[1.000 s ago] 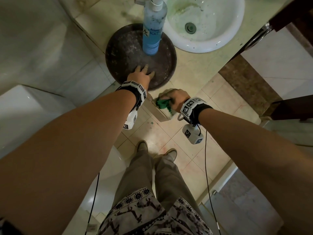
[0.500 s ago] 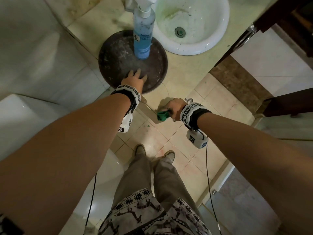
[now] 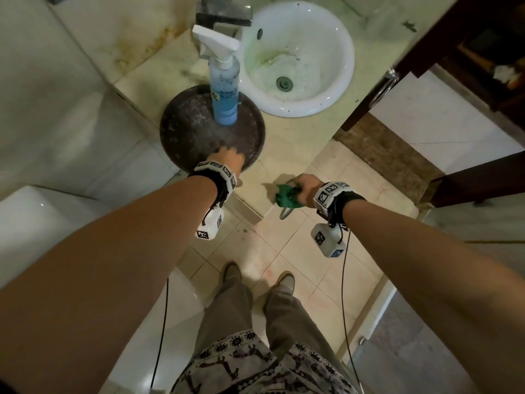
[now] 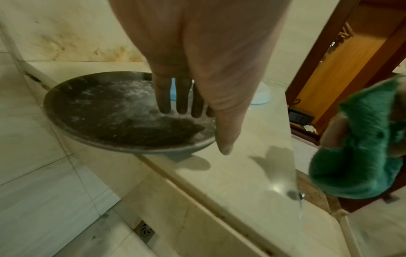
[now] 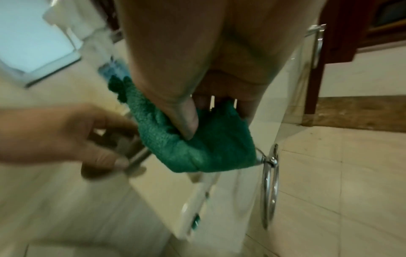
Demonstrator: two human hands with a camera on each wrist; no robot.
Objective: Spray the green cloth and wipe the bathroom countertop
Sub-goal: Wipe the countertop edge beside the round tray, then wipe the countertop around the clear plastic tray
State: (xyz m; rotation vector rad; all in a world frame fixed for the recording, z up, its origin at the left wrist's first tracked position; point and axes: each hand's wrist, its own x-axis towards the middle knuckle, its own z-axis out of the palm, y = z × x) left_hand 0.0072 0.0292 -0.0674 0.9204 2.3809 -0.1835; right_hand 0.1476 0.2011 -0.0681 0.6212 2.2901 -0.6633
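Observation:
My right hand point(image 3: 304, 189) pinches the bunched green cloth point(image 3: 287, 198) at the countertop's point(image 3: 284, 155) front edge; its shadow falls on the stone to the left. In the right wrist view the thumb point(image 5: 186, 120) presses into the cloth point(image 5: 197, 149) against the fingers. My left hand point(image 3: 227, 158) rests with straight fingers point(image 4: 182, 99) on the near side of a dark round tray point(image 4: 105, 111), the thumb over its rim. The blue spray bottle point(image 3: 224, 89) stands upright on that tray point(image 3: 187, 129), untouched. The cloth point(image 4: 356, 156) shows at the right of the left wrist view.
A white round sink point(image 3: 298, 103) sits right of the tray, a tap block behind the bottle. A chrome towel ring point(image 5: 270, 182) hangs on the counter's front face under the cloth. A dark wooden door frame point(image 3: 426, 52) stands at the right, a white toilet point(image 3: 34, 223) at the left.
The right hand with the cloth has shifted a little right along the counter's front edge. The left hand has stayed on the tray. The head view has tilted up.

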